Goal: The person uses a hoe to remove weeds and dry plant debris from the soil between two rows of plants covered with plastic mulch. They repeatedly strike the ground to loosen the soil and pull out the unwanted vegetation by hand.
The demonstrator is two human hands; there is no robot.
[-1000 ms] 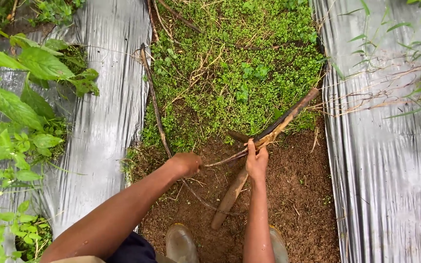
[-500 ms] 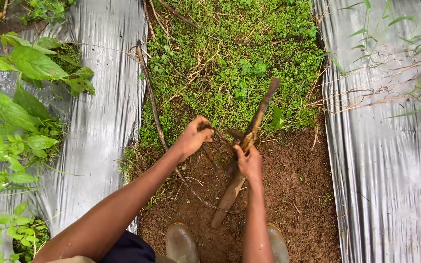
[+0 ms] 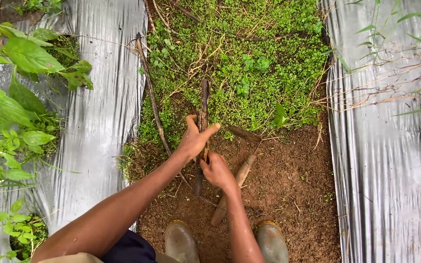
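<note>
Since half a second ago the stick (image 3: 203,109) has swung from leaning up to the right to standing nearly straight up the view, and both hands have shifted left with it. Left hand (image 3: 194,139) is closed around the stick's middle, thumb stretched out to the right across it. Right hand (image 3: 215,170) sits just below and touching the left, fingers curled shut on the stick's lower part. Its dark upper end reaches over the green ground cover (image 3: 249,63), while its lower end points down over the bare soil (image 3: 293,195) between the two hands and the boots (image 3: 181,242). A second, paler wooden handle (image 3: 232,187) lies slanted on the soil just right of the right hand, its lower end near the boots; I cannot tell whether the hand touches it. A thin dark vine (image 3: 149,90) runs from the top of the weed patch down along its left edge toward the left forearm. Silver plastic sheets (image 3: 106,122) cover the ground along both sides of the soil strip, and leafy plants (image 3: 11,102) crowd the left edge of the view.
</note>
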